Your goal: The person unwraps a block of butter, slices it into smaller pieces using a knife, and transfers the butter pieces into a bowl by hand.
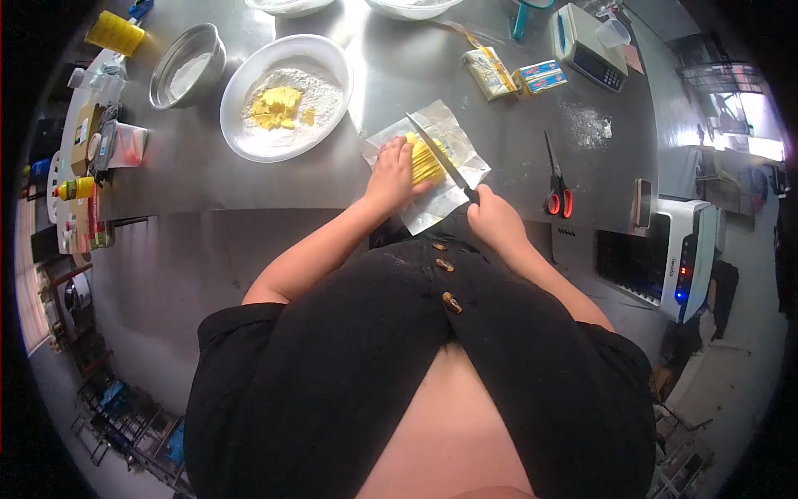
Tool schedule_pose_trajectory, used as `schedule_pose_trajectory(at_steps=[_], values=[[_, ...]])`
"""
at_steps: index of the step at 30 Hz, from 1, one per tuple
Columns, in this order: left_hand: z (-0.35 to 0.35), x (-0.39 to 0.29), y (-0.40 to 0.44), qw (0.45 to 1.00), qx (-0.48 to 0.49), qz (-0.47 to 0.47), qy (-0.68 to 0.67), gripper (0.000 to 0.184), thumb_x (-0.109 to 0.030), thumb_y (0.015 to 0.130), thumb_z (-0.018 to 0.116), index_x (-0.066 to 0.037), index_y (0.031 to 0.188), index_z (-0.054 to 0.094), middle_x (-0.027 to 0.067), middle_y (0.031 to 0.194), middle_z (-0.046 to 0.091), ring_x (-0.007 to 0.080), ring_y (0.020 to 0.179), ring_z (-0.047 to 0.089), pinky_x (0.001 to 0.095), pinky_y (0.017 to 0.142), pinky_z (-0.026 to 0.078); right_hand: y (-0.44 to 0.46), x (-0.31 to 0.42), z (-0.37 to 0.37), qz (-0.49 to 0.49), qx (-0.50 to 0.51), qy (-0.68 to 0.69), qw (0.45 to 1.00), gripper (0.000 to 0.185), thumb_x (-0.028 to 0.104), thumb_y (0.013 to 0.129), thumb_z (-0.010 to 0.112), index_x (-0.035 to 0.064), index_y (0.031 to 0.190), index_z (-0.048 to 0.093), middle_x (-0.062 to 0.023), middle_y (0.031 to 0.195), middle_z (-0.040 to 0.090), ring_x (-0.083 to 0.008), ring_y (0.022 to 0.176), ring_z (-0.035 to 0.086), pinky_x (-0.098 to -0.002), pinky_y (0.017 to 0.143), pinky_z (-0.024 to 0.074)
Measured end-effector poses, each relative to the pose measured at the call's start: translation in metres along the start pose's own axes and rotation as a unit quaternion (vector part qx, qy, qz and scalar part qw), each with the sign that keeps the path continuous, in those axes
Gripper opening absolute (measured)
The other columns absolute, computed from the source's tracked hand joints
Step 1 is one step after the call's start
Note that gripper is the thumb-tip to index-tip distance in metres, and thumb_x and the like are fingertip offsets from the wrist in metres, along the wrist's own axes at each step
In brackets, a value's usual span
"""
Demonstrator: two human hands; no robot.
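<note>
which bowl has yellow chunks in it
The fully visible white bowl, right of the metal bowl; no yellow shows in the others.

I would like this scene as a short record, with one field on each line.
Left hand: against the sliced yellow block
Right hand: holding the knife by its handle
Knife position: over the block; contact unclear
Under the block: opened wrapper
White bowl, left of the wrapper: white powder, yellow pieces
Right of the wrapper: scissors, scale
</note>
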State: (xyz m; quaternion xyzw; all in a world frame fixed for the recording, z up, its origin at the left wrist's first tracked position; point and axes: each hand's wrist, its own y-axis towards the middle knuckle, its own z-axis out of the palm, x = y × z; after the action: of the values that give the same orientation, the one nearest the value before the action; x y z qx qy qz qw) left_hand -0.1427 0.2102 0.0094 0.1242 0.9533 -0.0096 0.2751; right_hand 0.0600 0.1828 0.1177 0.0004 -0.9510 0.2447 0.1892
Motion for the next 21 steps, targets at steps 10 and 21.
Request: schedule_pose_trajectory(at_steps=[10,21], values=[[0.007,0.005,-0.001,1.000,-0.025,0.006,-0.004,0.089,-0.044,0.072,0.075,0.011,0.129,0.035,0.0268,0.135,0.038,0.0415,0.127,0.036,0.0457,0.110,0.027,0.006,0.008,0.001,0.038,0.063,-0.039,0.996,0.028,0.019,0.084,0.044,-0.0018,0.102,0.053,-0.0253,0.094,0.064,-0.0408,0.090,0.062,-0.0505,0.079,0.0479],[0.009,0.008,-0.001,0.999,-0.023,0.010,-0.028,0.089,-0.044,0.073,0.074,0.010,0.131,0.033,0.0273,0.136,0.036,0.0416,0.128,0.035,0.0460,0.110,0.027,0.031,0.016,0.012,0.052,0.091,-0.064,0.992,0.029,0.020,0.086,0.045,-0.0010,0.105,0.054,-0.0256,0.096,0.065,-0.0396,0.091,0.063,-0.0493,0.079,0.0495]])
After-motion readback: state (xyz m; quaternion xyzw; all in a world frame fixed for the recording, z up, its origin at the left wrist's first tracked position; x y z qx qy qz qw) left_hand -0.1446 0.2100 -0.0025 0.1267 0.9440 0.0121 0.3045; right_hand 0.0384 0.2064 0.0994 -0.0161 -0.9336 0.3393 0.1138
